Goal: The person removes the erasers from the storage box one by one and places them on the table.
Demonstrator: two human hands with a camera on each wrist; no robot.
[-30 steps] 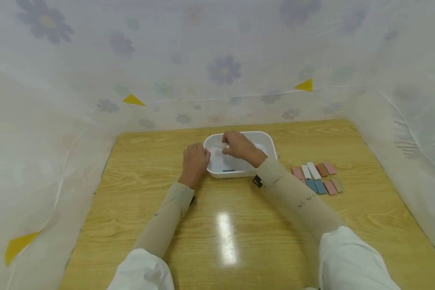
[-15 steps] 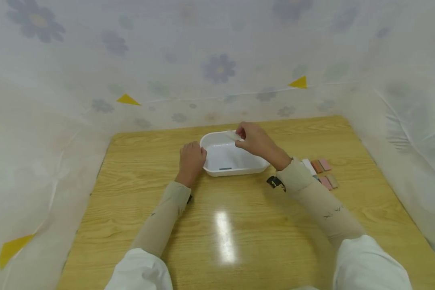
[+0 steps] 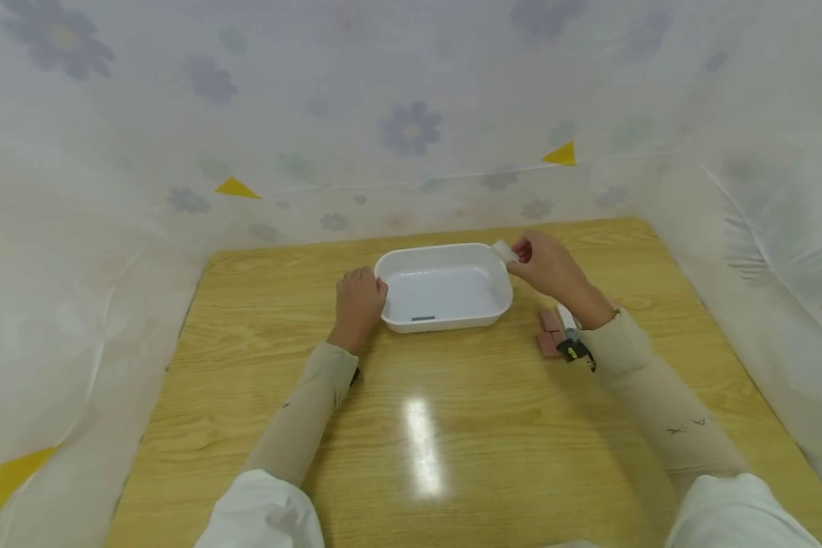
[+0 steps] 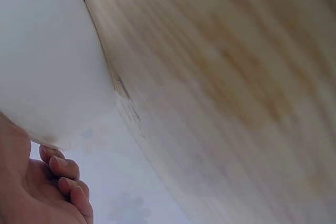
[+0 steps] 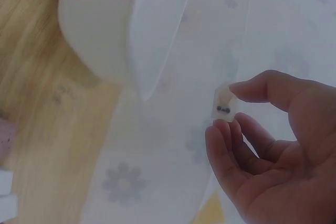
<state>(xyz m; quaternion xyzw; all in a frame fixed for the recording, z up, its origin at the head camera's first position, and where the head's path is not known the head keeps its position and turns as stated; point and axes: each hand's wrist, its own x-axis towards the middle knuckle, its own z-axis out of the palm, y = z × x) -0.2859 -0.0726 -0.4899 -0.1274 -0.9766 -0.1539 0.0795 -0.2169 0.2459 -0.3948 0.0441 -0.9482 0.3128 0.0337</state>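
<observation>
My left hand (image 3: 358, 304) grips the left rim of a white plastic basin (image 3: 445, 323); in the left wrist view its curled fingers (image 4: 64, 169) meet the rim. My right hand (image 3: 555, 266) pinches a small, whitish rectangular piece (image 3: 504, 252) just beyond the basin's right rim. The right wrist view shows this piece (image 5: 224, 102) between thumb and fingertips, with dark dots on its face. A thin blue-grey strip (image 3: 422, 318) lies on the basin floor near the front.
Pink blocks (image 3: 548, 344) and a white block (image 3: 565, 317) lie right of the basin, the others partly hidden by my right wrist. White blocks (image 5: 6, 195) show in the right wrist view. Flower-printed sheeting (image 3: 411, 129) walls the wooden table (image 3: 356, 457) behind and at the sides.
My right hand has lifted the whitish piece from inside the basin and moved right, past the rim. My left hand keeps its grip on the basin. The view shifts slightly.
</observation>
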